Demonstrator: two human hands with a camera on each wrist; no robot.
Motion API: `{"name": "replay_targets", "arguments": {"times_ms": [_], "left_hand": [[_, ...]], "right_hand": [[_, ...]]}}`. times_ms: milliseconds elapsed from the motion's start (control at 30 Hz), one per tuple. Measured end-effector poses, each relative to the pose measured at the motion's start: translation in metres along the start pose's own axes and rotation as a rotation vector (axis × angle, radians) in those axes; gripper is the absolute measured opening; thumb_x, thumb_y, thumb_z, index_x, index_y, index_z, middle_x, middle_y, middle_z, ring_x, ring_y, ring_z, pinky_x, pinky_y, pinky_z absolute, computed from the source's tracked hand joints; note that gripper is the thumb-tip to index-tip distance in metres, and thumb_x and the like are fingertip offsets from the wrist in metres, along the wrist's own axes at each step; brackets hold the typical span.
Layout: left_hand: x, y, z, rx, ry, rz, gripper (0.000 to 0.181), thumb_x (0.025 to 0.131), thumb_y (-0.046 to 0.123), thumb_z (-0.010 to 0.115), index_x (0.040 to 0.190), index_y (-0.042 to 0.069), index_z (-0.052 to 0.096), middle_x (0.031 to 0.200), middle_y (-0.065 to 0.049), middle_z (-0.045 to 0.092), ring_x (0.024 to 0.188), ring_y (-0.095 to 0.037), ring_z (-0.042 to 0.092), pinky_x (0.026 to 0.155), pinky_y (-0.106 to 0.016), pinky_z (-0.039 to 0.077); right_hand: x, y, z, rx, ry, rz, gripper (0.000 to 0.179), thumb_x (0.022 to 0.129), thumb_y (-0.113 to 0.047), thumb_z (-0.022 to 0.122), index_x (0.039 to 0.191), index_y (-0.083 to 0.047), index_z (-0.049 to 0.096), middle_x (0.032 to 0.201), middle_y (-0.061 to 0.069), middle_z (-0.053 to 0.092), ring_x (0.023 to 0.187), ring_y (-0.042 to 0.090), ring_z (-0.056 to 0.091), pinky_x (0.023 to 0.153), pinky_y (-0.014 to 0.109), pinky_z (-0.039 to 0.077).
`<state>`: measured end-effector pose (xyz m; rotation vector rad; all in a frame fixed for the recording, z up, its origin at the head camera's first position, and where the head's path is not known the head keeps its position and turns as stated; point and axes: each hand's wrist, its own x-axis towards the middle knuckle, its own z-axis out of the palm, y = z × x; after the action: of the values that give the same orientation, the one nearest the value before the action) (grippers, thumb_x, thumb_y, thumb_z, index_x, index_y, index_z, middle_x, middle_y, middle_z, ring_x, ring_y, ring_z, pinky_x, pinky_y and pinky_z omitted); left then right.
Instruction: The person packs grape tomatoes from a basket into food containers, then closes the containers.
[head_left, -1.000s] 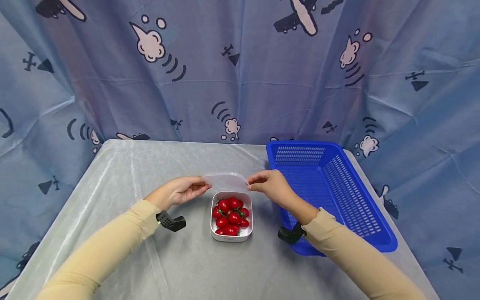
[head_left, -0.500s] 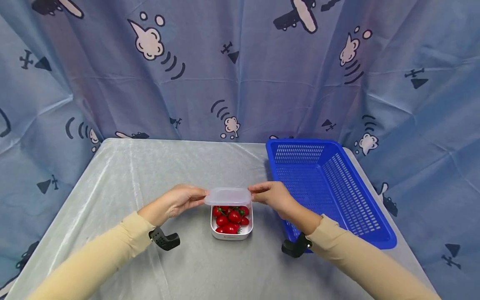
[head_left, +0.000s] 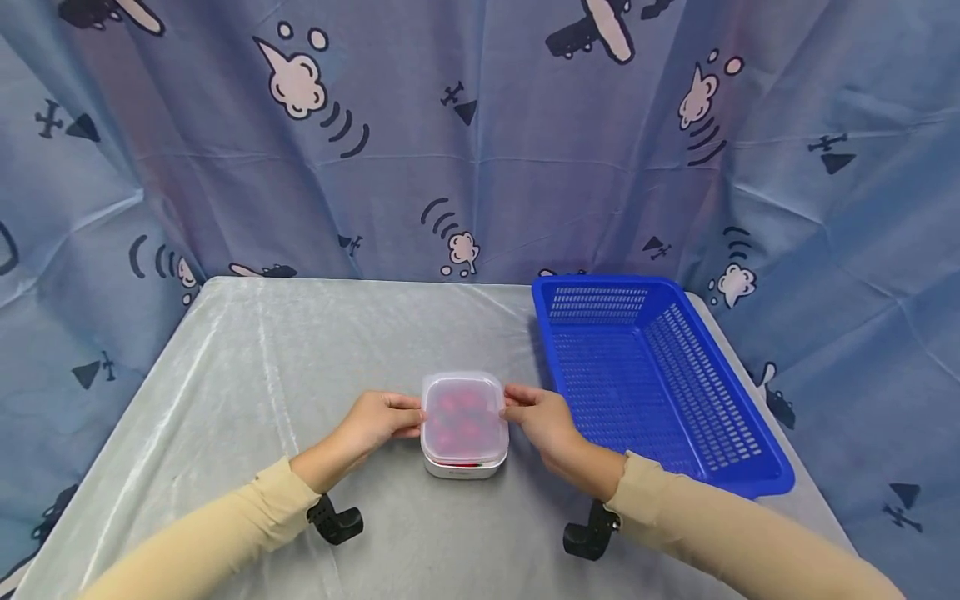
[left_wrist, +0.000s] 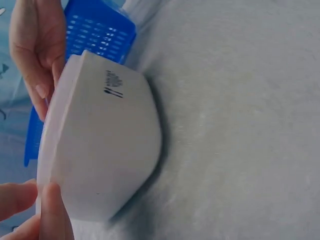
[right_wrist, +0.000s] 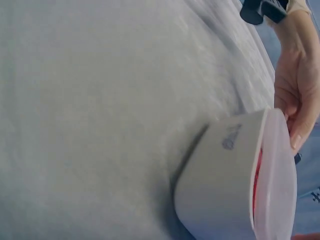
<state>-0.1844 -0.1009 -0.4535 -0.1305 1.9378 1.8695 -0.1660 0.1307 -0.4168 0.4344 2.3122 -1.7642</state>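
Note:
A translucent lid point(head_left: 464, 417) lies over a white container point(head_left: 459, 472), and red cherry tomatoes point(head_left: 467, 465) show blurred through it. At the near edge a narrow gap between lid and rim lets some red through. My left hand point(head_left: 381, 421) pinches the lid's left edge between thumb and fingers. On the opposite side, my right hand point(head_left: 546, 425) pinches the right edge. In the left wrist view, dark print marks the container's white wall point(left_wrist: 110, 135). The right wrist view has the lid point(right_wrist: 277, 185) slightly raised from the rim, with red in the gap.
A blue plastic basket point(head_left: 555, 358) with slotted walls stands on the table's right side, close to my right forearm. A pale grey cover point(head_left: 337, 333) lies over the table. Behind it hangs a blue patterned curtain point(head_left: 405, 125).
Both hands have brought the lid toward me and down, from tilted up behind the container to lying over it. The tomatoes, openly visible before, are now mostly under the lid.

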Motion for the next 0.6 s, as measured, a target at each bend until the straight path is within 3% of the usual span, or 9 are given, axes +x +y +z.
{"name": "replay_targets", "arguments": {"times_ms": [233,500,600], "left_hand": [[-0.005,-0.001,0.001,0.078,-0.006,0.007,0.031,0.089,0.003,0.070,0.113,-0.015,0.067,0.102,-0.022,0.075,0.068,-0.004,0.067,0.068,-0.020,0.059],[-0.004,-0.003,0.001,0.122,-0.006,-0.001,0.029,0.088,0.004,0.071,0.112,-0.013,0.069,0.097,-0.019,0.076,0.071,-0.006,0.068,0.071,-0.024,0.060],[-0.002,-0.002,0.000,0.169,-0.024,0.009,0.028,0.089,0.007,0.072,0.110,-0.011,0.070,0.090,-0.014,0.076,0.069,-0.006,0.068,0.070,-0.024,0.060]], "right_hand": [[-0.010,0.007,0.003,0.001,0.036,-0.009,0.040,0.091,0.008,0.061,0.130,0.013,0.057,0.126,0.029,0.064,0.114,0.029,0.064,0.093,0.026,0.055],[-0.013,0.021,0.007,0.044,0.052,0.014,0.039,0.093,0.007,0.057,0.131,0.013,0.056,0.124,0.029,0.064,0.111,0.023,0.063,0.083,0.018,0.053],[-0.011,0.022,0.006,0.037,0.046,0.034,0.039,0.093,0.006,0.057,0.131,0.011,0.057,0.125,0.027,0.064,0.110,0.022,0.062,0.083,0.021,0.053]]}}
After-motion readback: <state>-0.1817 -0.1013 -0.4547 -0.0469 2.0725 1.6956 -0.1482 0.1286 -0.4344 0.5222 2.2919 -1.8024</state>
